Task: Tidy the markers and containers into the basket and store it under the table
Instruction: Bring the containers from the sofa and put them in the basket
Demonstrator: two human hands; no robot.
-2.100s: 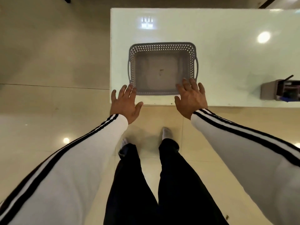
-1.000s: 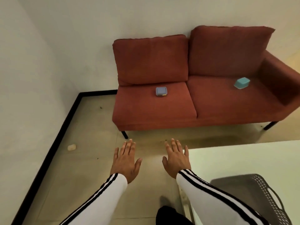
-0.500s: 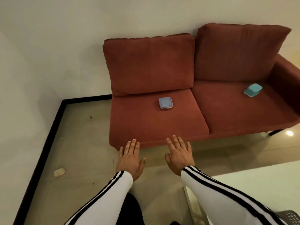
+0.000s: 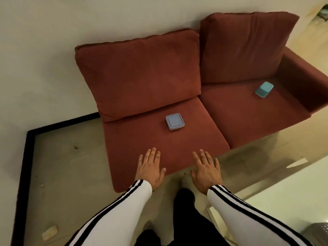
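Plainly, neither hand has hold of anything. The left hand and the right hand are both stretched forward, palms down, fingers spread flat and loosely apart, each coming out of a white sleeve with black stripes. They hang side by side over the front edge of the dark red fabric sofa — whether they touch the cushion cannot be told from here.

Beyond the hands, on the left seat cushion toward its back right corner, lies a square grey-blue plastic container with a lid, flat and right way up. Well apart from it, on the right seat cushion near the armrest, sits a small turquoise plastic container, tipped on its side or upside down — which of the two is not clear.

At the bottom right corner of the scene a white table shows its glossy top, and at its near edge a sliver of the grey perforated plastic basket peeks in. On the tan floor by the black skirting lies a small pale scrap.
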